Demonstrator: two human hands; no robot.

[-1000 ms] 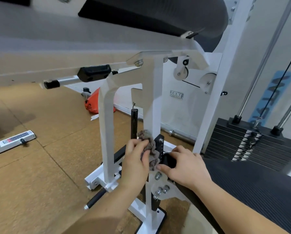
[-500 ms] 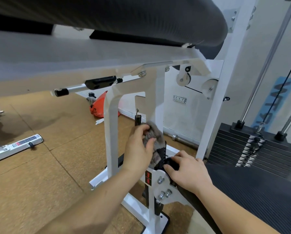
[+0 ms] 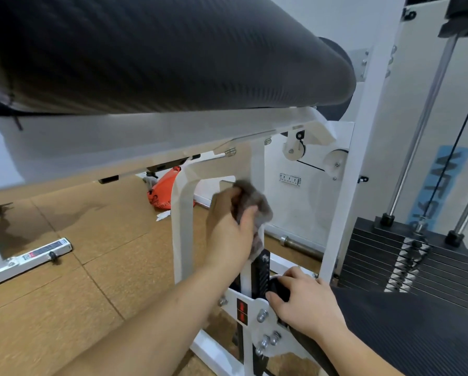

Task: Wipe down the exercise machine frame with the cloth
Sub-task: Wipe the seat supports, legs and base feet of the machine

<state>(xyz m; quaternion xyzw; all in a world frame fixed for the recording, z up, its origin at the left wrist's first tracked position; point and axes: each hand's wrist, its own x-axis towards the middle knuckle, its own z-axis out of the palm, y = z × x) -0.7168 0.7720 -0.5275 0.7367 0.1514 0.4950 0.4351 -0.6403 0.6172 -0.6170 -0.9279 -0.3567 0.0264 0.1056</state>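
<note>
1. The left hand [image 3: 228,229] grips the grey cloth [image 3: 251,204], pressing it against a white upright post of the frame [image 3: 257,169].
2. The right hand [image 3: 306,302] sits lower and to the right, fingers curled on a black knob [image 3: 277,287] beside the post.
3. The cloth is well above the right hand.

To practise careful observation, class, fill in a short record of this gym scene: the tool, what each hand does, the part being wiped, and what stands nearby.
Tool: grey cloth, bunched up
Left: the left hand grips the cloth
Being wiped: white upright of the frame, with the cloth held against it
Right: the right hand grips a black part low on the frame
Above: black roller pad
Nearby: weight stack to the right; orange object on the floor behind
</note>
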